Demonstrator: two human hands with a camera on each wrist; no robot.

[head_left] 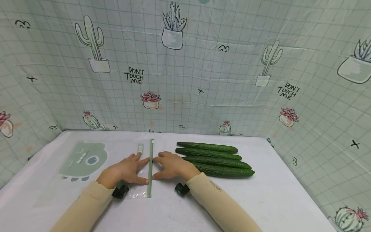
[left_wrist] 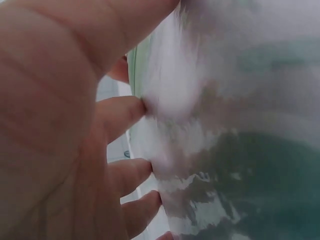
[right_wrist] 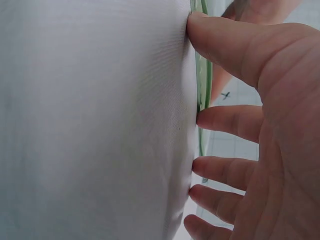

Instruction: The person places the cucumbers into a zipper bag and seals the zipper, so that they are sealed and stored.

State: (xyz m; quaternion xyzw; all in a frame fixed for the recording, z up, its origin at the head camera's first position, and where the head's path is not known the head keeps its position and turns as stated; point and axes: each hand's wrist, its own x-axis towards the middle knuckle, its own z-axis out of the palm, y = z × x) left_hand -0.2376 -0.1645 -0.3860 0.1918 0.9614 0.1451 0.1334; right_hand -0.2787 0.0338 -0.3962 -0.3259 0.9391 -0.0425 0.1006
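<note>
A clear zip bag [head_left: 87, 190] with a green cartoon print lies flat on the white table. Its green zip strip [head_left: 150, 185] runs along the right edge, between the two hands. My left hand [head_left: 127, 169] rests on the bag with fingers spread, thumb and forefinger close to the strip's left side. In the left wrist view, that hand's fingertips [left_wrist: 135, 105] touch the shiny plastic. Just right of the strip, my right hand [head_left: 174, 166] has its fingers apart. The right wrist view shows its fingertips [right_wrist: 200, 117] on the tabletop beside the strip. Neither hand holds anything.
Several long green cucumbers [head_left: 214, 153] lie side by side to the right, partly behind my right hand. A grid-patterned cloth [head_left: 197, 109] with cactus drawings hangs behind and beside the table [head_left: 278, 193].
</note>
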